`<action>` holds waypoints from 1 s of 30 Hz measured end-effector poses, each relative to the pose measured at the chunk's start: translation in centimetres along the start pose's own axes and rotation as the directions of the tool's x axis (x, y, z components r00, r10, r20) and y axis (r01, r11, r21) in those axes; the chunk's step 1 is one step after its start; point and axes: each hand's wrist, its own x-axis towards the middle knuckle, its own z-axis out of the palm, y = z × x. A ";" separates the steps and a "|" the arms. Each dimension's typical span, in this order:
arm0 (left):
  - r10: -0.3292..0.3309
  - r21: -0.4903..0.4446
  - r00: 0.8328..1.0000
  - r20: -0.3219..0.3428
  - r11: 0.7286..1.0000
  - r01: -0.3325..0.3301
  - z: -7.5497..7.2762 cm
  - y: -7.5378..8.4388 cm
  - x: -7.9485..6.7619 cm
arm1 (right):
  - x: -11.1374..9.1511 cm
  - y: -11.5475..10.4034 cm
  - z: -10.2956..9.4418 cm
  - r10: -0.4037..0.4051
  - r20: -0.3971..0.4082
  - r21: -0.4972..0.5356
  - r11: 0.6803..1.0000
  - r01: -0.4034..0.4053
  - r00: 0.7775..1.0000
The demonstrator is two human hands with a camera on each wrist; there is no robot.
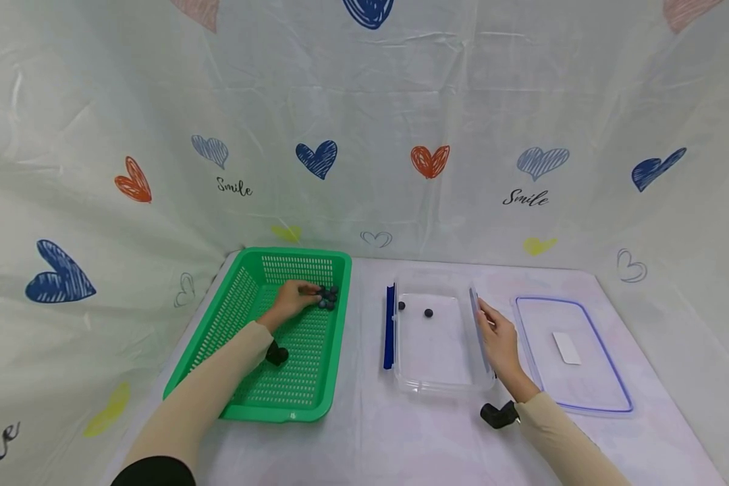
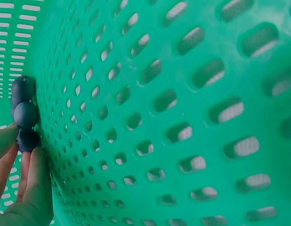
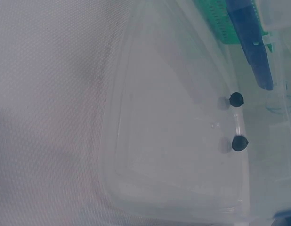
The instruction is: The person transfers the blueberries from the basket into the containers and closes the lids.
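Inside the green basket [image 1: 339, 337], my left hand [image 1: 291, 297] reaches to the right wall, by a small cluster of blueberries [image 1: 331, 297]. In the left wrist view the thumb and fingertips pinch one blueberry [image 2: 28, 140], with others touching just beyond it. My right hand [image 1: 499, 341] grips the right side of a clear plastic container [image 1: 443, 387] at its raised side flap [image 1: 482, 334]. Two blueberries [image 1: 428, 313] lie apart on the container's floor; both show through the plastic in the right wrist view, where the right hand is out of sight.
A blue clip flap [image 1: 389, 327] hangs out on the container's left side. To the right lies a clear lid [image 1: 601, 378] with a blue seal and a white label [image 1: 566, 348]. A heart-printed sheet [image 1: 370, 121] rises behind the table.
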 end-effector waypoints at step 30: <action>-0.043 0.024 0.998 -0.043 0.999 0.044 0.4 0.4 0.4 | 0.0 0.1 0.0 0.002 -0.007 0.000 1.000 -0.002 1.000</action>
